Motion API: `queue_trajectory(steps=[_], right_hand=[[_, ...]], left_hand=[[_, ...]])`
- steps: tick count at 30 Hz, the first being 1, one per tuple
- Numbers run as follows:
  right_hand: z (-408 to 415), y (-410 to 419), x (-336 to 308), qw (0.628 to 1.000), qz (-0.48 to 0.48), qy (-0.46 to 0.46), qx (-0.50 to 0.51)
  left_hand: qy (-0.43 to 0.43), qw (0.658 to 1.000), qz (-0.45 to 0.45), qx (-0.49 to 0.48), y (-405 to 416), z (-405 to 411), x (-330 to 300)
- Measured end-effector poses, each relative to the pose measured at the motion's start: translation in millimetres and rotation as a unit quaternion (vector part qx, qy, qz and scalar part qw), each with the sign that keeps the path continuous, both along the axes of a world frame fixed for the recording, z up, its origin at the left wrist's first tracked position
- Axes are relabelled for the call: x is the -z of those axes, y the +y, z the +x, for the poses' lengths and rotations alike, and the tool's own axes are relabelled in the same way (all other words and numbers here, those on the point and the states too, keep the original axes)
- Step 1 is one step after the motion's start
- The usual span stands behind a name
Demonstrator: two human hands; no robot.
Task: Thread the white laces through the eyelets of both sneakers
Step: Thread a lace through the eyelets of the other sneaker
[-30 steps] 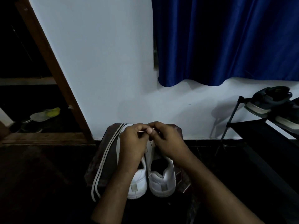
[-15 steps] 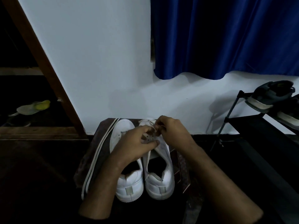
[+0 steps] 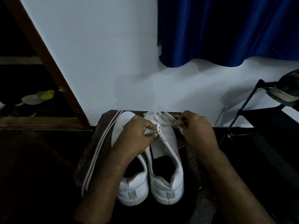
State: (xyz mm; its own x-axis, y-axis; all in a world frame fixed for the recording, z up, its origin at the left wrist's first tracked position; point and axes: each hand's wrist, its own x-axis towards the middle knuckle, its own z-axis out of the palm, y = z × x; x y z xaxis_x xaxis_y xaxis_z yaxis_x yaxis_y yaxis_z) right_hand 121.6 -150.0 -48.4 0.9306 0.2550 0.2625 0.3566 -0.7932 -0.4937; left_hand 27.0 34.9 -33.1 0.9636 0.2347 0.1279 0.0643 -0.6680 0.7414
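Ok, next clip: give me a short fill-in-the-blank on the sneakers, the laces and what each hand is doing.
1. The two white sneakers stand side by side with their heels toward the ____.
2. The right hand pinches a lace that runs across the toe end of the ____ sneaker.
3. The spare lace lies stretched out to the ____ of the pair, touched by neither hand.
4. The left hand grips a bunch of ____ lace.

Missing words: camera; right; left; white

Left sneaker (image 3: 129, 183) partly behind forearm
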Motion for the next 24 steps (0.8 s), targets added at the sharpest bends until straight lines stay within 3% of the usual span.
queue_trajectory(steps=[3,5,13,18,24], right_hand=[[-10,13,-4,0.989,0.111,0.030,-0.092],[-15,21,-1,0.983,0.126,0.033,-0.128],[-5,21,11,0.990,0.014,-0.032,-0.135],[-4,22,1,0.982,-0.078,-0.105,-0.134],[-8,25,-4,0.971,-0.119,-0.166,-0.126]], left_hand=[[0.007,1.000,0.016,-0.014,-6,4,-2],[0.021,0.999,0.033,-0.011,-8,6,-3],[0.034,0.999,-0.019,-0.003,2,13,4],[0.112,0.991,-0.068,-0.023,-1,29,6],[0.030,0.997,-0.063,-0.021,5,30,24]])
